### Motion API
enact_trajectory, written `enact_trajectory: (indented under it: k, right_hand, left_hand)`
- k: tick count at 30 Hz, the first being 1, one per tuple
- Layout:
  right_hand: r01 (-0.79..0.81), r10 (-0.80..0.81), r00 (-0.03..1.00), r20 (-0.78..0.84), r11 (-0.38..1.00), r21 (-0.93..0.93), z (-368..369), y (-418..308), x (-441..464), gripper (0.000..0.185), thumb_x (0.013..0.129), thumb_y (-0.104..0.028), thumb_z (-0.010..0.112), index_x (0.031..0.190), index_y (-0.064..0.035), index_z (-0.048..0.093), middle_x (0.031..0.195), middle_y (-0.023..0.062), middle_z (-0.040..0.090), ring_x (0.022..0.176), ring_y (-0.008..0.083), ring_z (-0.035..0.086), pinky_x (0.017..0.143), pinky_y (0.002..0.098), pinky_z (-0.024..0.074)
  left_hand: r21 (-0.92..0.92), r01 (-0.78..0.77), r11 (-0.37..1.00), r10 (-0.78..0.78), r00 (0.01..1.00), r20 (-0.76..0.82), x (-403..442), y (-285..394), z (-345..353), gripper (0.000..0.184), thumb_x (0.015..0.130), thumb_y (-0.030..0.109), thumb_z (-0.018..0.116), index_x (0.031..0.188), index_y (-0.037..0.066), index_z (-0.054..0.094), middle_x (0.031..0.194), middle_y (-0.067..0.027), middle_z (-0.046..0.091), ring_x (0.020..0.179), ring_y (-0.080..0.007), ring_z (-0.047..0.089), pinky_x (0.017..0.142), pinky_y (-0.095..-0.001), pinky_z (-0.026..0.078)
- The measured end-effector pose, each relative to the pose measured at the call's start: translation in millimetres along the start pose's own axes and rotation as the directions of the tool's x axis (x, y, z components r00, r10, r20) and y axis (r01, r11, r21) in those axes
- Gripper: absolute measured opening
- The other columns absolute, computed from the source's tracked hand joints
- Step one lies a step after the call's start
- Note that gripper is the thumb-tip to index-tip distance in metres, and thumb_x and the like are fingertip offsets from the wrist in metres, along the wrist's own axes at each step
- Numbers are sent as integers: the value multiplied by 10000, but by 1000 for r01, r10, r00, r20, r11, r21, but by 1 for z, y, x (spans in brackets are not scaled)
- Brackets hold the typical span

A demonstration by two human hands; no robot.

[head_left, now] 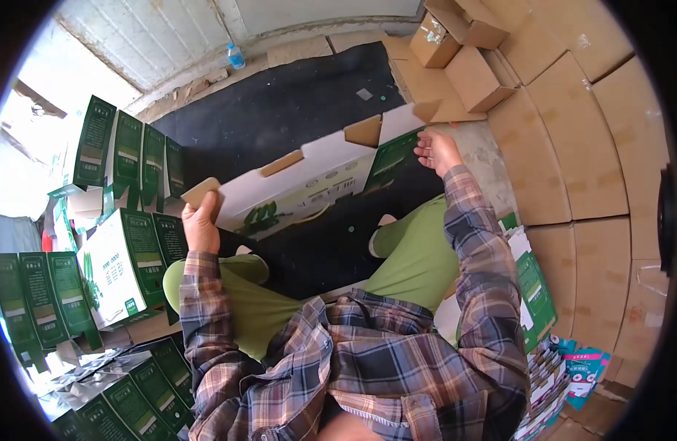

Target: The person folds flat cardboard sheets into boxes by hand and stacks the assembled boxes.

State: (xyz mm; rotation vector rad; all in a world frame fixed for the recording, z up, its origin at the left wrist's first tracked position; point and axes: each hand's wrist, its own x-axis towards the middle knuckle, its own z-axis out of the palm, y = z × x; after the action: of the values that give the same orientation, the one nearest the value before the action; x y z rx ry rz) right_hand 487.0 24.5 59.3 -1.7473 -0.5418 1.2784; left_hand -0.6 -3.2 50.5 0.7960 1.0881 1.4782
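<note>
A long, narrow cardboard carton (294, 187), white with green print and a dark green end panel, is held up slantwise across my lap. Its brown-lined flaps stick up along the top edge, and it looks partly folded. My left hand (201, 224) grips its near-left end, thumb over the end flap. At the far-right end my right hand (438, 152) has its fingers curled against the edge of the green panel, below a raised end flap (427, 110). The carton's underside is hidden.
Green-and-white boxes (114, 272) stand in rows on my left. Large brown cartons (533, 151) are stacked at the right, with open small boxes (471, 81) at the back. A black mat (280, 103) covers the floor; a water bottle (235, 56) stands by the wall. Flat printed cardboard (533, 294) lies right.
</note>
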Motion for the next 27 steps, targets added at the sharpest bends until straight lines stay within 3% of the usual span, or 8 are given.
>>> enact_trajectory:
  k: [1, 3, 4, 5, 7, 13, 21, 27]
  right_hand:
    - [-5, 5, 1000, 3, 1000, -2, 13, 3, -4, 465, 894, -478, 473, 1049, -46, 545, 816, 14, 554, 613, 123, 512, 544, 279, 438]
    - [273, -313, 934, -173, 937, -220, 32, 9, -15, 511, 810, -380, 627, 1129, 3, 513, 968, 92, 550, 824, 219, 569, 660, 382, 485]
    - [453, -522, 847, -98, 807, -380, 24, 32, 23, 750, 741, -353, 722, 1290, 27, 383, 1150, 177, 501, 1020, 302, 529, 839, 405, 468]
    - [451, -519, 850, -96, 809, -378, 31, 30, 16, 750, 741, -353, 722, 1290, 27, 383, 1150, 177, 501, 1020, 302, 529, 839, 405, 468]
    - [542, -761, 648, -31, 490, -683, 51, 26, -3, 969, 695, -341, 772, 1394, 15, 203, 1328, 252, 363, 1172, 370, 446, 957, 400, 407]
    - [458, -724, 690, -19, 457, -762, 83, 18, -32, 1112, 647, -299, 805, 1423, -12, 63, 1445, 262, 162, 1227, 402, 402, 968, 430, 408]
    - [401, -594, 803, -49, 599, -693, 93, 10, -36, 927, 684, -82, 680, 1411, -17, 110, 1398, 231, 257, 1216, 398, 415, 980, 430, 402]
    - [587, -735, 678, -10, 550, -594, 84, 18, -38, 830, 678, 20, 590, 1405, -72, 201, 1389, 188, 295, 1254, 366, 381, 1024, 388, 359]
  left_hand:
    - [38, 40, 998, -40, 999, 0, 0, -6, 2, 245, 804, 99, 703, 1025, 32, 623, 983, -56, 656, 879, -155, 625, 817, -287, 490]
    - [53, 54, 997, -52, 998, -28, -2, -13, 4, 266, 790, 107, 722, 1025, 29, 624, 981, -62, 657, 877, -156, 625, 825, -288, 489]
    - [44, 51, 998, -50, 998, -37, -3, -9, 7, 273, 785, 107, 727, 1026, 27, 624, 981, -63, 657, 877, -156, 625, 828, -288, 489]
    - [35, 47, 998, -46, 998, -47, -5, -6, 8, 281, 781, 108, 732, 1027, 26, 624, 981, -64, 658, 876, -156, 625, 831, -289, 488]
    - [35, 44, 998, -42, 998, -47, -8, -5, 8, 278, 777, 106, 736, 1020, 23, 628, 977, -64, 660, 877, -155, 625, 833, -289, 488]
    - [92, -10, 996, 9, 1000, 12, -19, -8, 8, 253, 773, 75, 734, 1000, 18, 636, 968, -59, 659, 876, -143, 617, 836, -272, 483]
    - [98, -83, 992, 76, 995, 70, -29, -5, 19, 290, 791, 74, 720, 1058, 31, 617, 996, -34, 637, 901, -116, 587, 837, -265, 471]
    - [39, -131, 991, 135, 983, -122, -27, 9, 33, 226, 861, 172, 657, 1032, 29, 621, 996, -47, 636, 905, -134, 592, 820, -281, 479]
